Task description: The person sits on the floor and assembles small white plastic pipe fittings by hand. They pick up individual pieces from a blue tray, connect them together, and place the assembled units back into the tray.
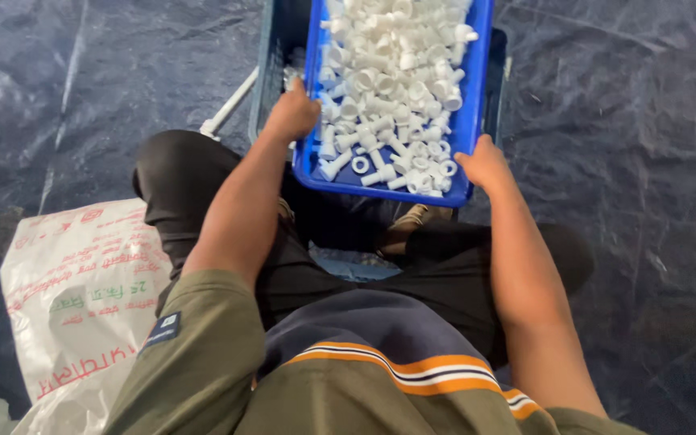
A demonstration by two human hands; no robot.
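A blue plastic tray point(472, 121) is full of several small white plastic fittings point(392, 80). My left hand point(292, 113) grips the tray's left rim near its front corner. On the right front corner, my right hand point(485, 163) clasps the rim. The tray sits tilted over a darker blue crate point(271, 72), which it mostly hides. I am seated with dark trousers, and my knees spread to either side below the tray.
A white printed sack point(82, 298) lies on the floor at the left. A white pipe piece point(227, 105) sticks out beside the crate. Dark plastic sheeting point(630, 161) covers the floor all around. A foot in a tan shoe point(408, 221) shows under the tray.
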